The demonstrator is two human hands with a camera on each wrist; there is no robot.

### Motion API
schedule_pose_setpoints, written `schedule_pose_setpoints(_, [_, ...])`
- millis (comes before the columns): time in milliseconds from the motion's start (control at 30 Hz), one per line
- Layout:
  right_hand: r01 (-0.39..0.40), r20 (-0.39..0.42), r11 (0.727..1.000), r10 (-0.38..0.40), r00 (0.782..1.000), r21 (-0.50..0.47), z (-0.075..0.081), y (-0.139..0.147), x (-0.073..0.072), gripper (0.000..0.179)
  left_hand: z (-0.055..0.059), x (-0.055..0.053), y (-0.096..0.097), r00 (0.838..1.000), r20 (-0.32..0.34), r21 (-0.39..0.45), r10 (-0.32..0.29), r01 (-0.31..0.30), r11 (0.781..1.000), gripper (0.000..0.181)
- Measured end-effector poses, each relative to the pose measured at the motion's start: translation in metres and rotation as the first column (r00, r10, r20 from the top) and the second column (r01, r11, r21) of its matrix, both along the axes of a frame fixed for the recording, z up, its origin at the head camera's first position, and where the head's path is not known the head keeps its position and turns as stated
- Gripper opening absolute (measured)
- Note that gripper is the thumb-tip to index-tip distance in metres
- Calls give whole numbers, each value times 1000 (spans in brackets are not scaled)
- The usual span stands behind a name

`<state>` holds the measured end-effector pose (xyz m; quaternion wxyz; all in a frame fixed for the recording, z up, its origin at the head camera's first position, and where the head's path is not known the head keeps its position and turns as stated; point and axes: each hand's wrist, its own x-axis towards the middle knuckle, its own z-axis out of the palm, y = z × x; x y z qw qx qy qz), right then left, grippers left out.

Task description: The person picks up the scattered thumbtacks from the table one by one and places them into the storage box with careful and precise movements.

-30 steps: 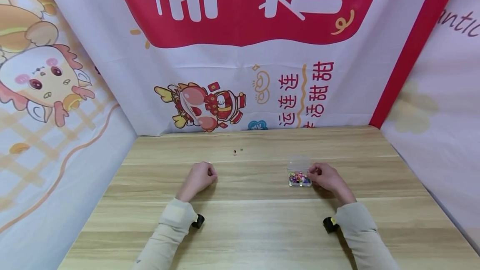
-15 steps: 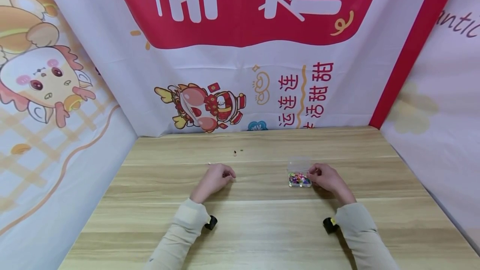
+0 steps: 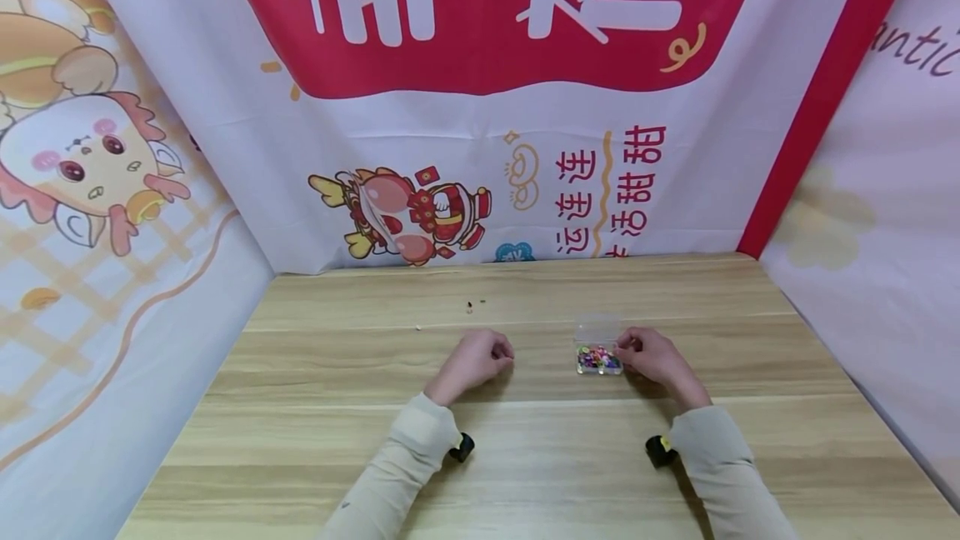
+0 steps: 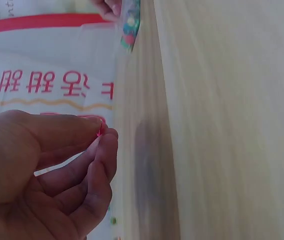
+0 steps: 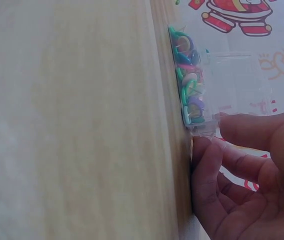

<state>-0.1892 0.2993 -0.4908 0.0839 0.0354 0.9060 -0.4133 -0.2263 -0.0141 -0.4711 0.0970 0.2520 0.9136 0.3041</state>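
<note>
In the head view my left hand (image 3: pixel 476 358) hovers over the middle of the table, left of the box. Its thumb and forefinger pinch a tiny pinkish-red thumbtack (image 4: pixel 100 131), mostly hidden by the fingertips. A clear plastic box (image 5: pixel 202 125) with its lid (image 3: pixel 597 327) raised stands to the right. Colourful thumbtacks (image 3: pixel 597 357) fill it, with green, purple, pink and white heads visible in the right wrist view. My right hand (image 3: pixel 651 352) grips the box's right end between thumb and fingers.
Farther back on the wooden table (image 3: pixel 555 457) lie a tiny reddish piece (image 3: pixel 469 307), a tiny dark one (image 3: pixel 483 301) and a small pale one (image 3: pixel 418 327). A printed cloth (image 3: pixel 420 123) hangs along the back edge, with more cloth at both sides.
My left hand has moved right across the table toward the box, leaving the small pale piece behind in plain sight. The right hand and box have stayed in place.
</note>
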Motion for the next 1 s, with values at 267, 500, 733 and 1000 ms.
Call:
schedule_pose_setpoints(267, [2, 0, 1000, -2, 1000, 2, 3, -1, 0, 18, 4, 1, 31, 999, -17, 29, -51, 52, 998, 4])
schedule_pose_setpoints(500, [-13, -5, 1000, 13, 1000, -1, 5, -2, 1, 19, 6, 1, 54, 990, -93, 29, -107, 110, 994, 3])
schedule_pose_setpoints(733, [-2, 1, 1000, 2, 1000, -3, 3, -1, 0, 20, 15, -1, 75, 984, -120, 36, -131, 136, 990, 3])
schedule_pose_setpoints(1000, [-14, -23, 1000, 14, 1000, 6, 0, 1, 1, 18, 15, 0, 92, 975, -124, 60, -184, 192, 979, 4])
